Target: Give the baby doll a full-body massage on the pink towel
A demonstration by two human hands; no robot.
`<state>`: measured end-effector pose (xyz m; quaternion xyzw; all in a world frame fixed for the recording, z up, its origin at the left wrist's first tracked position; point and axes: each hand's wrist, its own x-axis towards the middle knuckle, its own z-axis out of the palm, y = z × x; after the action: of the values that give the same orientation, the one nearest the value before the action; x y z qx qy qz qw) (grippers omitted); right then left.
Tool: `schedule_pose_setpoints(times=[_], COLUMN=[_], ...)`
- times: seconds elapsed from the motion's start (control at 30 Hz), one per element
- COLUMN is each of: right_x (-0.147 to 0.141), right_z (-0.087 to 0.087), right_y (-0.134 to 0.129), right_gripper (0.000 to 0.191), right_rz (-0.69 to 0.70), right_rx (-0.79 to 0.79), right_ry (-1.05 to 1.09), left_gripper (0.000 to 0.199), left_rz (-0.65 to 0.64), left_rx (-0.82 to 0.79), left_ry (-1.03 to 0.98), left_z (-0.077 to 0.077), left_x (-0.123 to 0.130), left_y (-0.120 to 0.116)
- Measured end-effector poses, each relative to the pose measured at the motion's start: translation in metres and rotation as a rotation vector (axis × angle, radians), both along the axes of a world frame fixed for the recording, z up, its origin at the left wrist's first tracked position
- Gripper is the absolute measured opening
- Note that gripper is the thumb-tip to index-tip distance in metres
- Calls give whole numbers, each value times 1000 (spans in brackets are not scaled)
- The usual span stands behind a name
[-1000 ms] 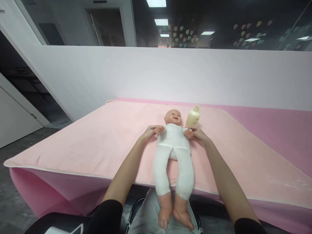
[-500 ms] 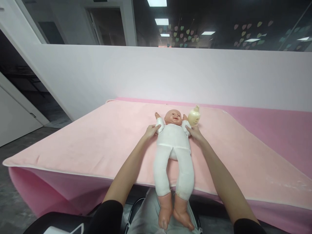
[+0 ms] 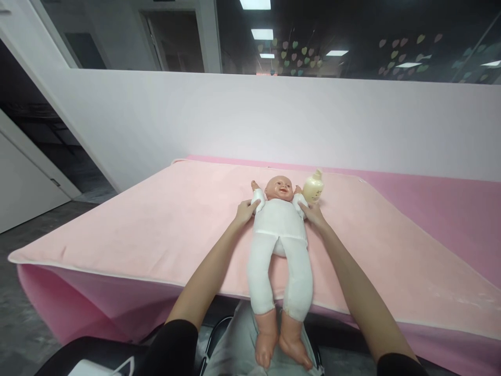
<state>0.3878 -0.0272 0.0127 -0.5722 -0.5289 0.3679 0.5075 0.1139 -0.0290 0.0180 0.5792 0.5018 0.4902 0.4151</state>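
A baby doll (image 3: 278,222) with a white cloth body lies on its back, its head toward the wall. Its bare feet stick out past the table's front edge, over my lap. My left hand (image 3: 246,211) is closed round the doll's upper arm on the left side of the view. On the other side, my right hand (image 3: 314,213) grips the opposite arm, thumb on top. Both doll arms are bent upward beside the head. Just behind my right hand stands a pale yellow pump bottle (image 3: 313,187), close to the doll's raised hand.
A light pink blanket (image 3: 129,224) covers the table, over a darker pink cloth (image 3: 442,209). Behind it rises a white wall (image 3: 250,117) with a window above. At the left is a door (image 3: 31,183). A white object (image 3: 92,368) lies at the bottom left.
The view has shifted very slightly. Both hands keep their hold on the doll's arms, and the doll and bottle show no clear movement.
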Motion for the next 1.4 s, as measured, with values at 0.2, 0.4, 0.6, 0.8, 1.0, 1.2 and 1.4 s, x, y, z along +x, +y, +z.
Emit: schedule_pose_setpoints(times=[0.2,0.4,0.6,0.8,1.0,1.2,1.4], right_x=[12,18,19,17,16,15,9], right_z=[11,13,12,11,12,12,10], right_y=[-13,-14,-14,-15,-18,-23,-20], right_gripper=[43,34,31,17,19,37,38], right_rz=[274,388,364,344,331,359,333], right_rx=[-53,-28,-51,-73,-102,-46,-42], right_ry=[152,134,128,207,196,247,262], left_gripper=[46,35,34,21,32,23,22], left_rz=[-247,-399,-363,-352,-411,-434,-455], left_rx=[-121,-105,-63,-27,-56,-153,-153], left_ry=[-209,-180,-145,-120,-46,-240,-327], left_z=[1,9,13,13,13,8,11], left_x=[-9,-17,-14,-16,-23,-19,-15], left_y=[3,1,-5,-10,-4,3,-1])
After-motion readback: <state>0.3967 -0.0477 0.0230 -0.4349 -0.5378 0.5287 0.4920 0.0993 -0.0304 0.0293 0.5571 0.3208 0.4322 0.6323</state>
